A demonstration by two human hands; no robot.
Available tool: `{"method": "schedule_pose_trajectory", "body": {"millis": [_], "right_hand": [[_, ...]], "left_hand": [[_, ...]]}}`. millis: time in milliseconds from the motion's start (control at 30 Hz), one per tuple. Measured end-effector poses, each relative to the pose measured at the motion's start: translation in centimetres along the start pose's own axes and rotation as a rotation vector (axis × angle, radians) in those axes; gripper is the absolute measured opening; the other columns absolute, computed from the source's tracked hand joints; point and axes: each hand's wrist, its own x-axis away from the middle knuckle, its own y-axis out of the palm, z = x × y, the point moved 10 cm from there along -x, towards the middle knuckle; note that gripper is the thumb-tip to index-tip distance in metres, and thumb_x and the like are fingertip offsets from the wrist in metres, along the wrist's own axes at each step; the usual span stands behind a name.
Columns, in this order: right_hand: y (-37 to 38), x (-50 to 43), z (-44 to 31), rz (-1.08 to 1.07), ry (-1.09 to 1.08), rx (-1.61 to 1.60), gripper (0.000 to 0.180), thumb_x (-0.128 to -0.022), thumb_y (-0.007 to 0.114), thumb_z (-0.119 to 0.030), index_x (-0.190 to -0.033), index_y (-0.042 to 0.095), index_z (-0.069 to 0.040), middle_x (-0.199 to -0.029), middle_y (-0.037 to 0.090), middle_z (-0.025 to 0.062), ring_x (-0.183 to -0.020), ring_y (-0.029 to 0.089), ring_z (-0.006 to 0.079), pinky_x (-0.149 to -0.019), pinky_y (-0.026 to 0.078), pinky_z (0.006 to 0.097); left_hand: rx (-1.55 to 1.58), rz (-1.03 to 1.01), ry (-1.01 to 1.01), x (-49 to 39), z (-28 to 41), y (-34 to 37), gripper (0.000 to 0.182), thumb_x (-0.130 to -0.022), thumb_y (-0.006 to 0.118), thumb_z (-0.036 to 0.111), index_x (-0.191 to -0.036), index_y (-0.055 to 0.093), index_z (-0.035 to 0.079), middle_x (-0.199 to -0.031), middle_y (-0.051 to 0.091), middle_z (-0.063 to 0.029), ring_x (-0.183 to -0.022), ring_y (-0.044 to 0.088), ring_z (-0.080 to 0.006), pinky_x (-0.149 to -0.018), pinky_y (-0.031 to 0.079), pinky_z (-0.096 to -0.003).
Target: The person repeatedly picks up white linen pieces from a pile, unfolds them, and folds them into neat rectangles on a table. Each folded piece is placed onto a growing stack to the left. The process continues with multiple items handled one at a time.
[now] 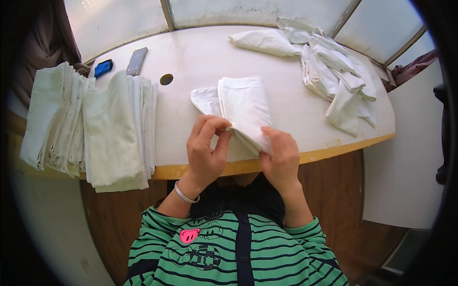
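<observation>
A partly folded white cloth [245,100] lies on the pale tabletop in front of me, close to its front edge. With thumb and fingertips, my left hand [209,146] pinches the cloth's near left corner. My right hand [281,152] grips the near right edge, thumb on top, and the near end is lifted a little between the two hands. One flap of the cloth sticks out to the left, beyond the folded layers. Which layers lie inside the fold cannot be seen.
Stacks of folded white cloths [112,132] [46,118] stand at the left, some overhanging the front edge. A smartphone [137,61], a blue item [103,68] and a round hole [166,79] are behind them. Crumpled white cloths [332,68] lie at the right. A window [250,12] borders the table [193,46].
</observation>
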Motion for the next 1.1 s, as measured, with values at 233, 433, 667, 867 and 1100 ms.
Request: {"method": "schedule_pose_trajectory", "body": {"millis": [233,433,667,867,1100], "right_hand": [[-4.0,-0.4,4.3,-0.153,0.434,-0.209,0.037,-0.082,0.074,-0.005,-0.116,0.062,-0.009,-0.084,0.063,0.0088,-0.061,0.062,0.0202,-0.058,0.05,0.0336],[-11.0,-4.8,4.6,0.127,0.407,-0.384,0.014,-0.082,0.066,-0.002,-0.096,0.067,-0.003,-0.059,0.042,-0.0049,-0.055,0.038,0.0031,-0.05,0.029,0.0244],[-13.2,-12.2,3.3,0.202,0.239,-0.301,0.012,-0.083,0.062,-0.003,-0.091,0.072,-0.002,-0.058,0.04,-0.0046,-0.055,0.037,0.0034,-0.05,0.028,0.0251],[-15.2,-7.8,-2.0,0.492,-0.252,0.062,0.027,-0.083,0.068,0.009,-0.105,0.072,-0.005,-0.079,0.063,0.002,-0.056,0.05,0.0088,-0.05,0.041,0.0244],[-0.6,3.6,3.2,0.028,0.023,0.018,0.044,-0.074,0.069,0.003,-0.116,0.068,-0.01,-0.082,0.064,0.0078,-0.062,0.06,0.0261,-0.056,0.048,0.0362]], "left_hand": [[0.237,0.093,0.079,-4.5,4.2,-1.4,0.008,-0.098,0.063,-0.003,-0.105,0.06,0.0,-0.11,0.062,-0.0112,-0.086,0.067,-0.0145,-0.078,0.06,-0.0274],[0.54,0.037,0.027,-7.5,5.1,-2.2,0.006,-0.104,0.054,0.0,-0.11,0.052,0.0,-0.111,0.066,-0.0124,-0.091,0.07,-0.0152,-0.085,0.06,-0.0289],[0.575,-0.005,0.031,-11.5,4.4,-1.8,0.003,-0.106,0.051,0.004,-0.108,0.053,0.004,-0.113,0.069,-0.0142,-0.096,0.071,-0.019,-0.09,0.058,-0.0322],[0.321,0.042,0.219,-8.2,3.5,-4.7,0.007,-0.103,0.055,-0.001,-0.108,0.053,0.003,-0.116,0.069,-0.0146,-0.099,0.068,-0.0155,-0.082,0.053,-0.0239],[-0.121,-0.258,-0.057,5.0,-5.9,-1.1,0.011,-0.094,0.059,-0.008,-0.102,0.063,-0.002,-0.113,0.071,-0.0169,-0.096,0.072,-0.0297,-0.082,0.057,-0.0342]]}}
